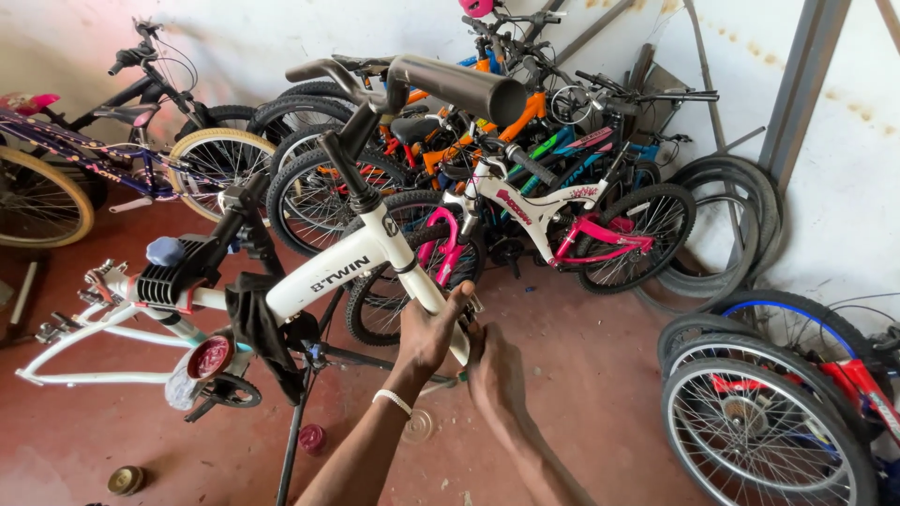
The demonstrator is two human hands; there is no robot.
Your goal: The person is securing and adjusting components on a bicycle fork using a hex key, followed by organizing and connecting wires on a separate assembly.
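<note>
A white bicycle frame (347,267) without wheels hangs clamped in a black repair stand (183,272), its black handlebar (441,82) pointing toward me. My left hand (429,328), with a white bracelet at the wrist, wraps around the lower end of the white fork leg (427,290). My right hand (492,370) sits just beside it at the fork tip, fingers closed against the end of the leg. Whether it holds a small tool is hidden. A black rag (262,328) hangs from the frame.
Many parked bicycles (553,201) crowd the back wall. Loose wheels and tyres (764,422) lean at the right. Small round tins (125,480) and a lid (312,438) lie on the red floor near the stand's legs.
</note>
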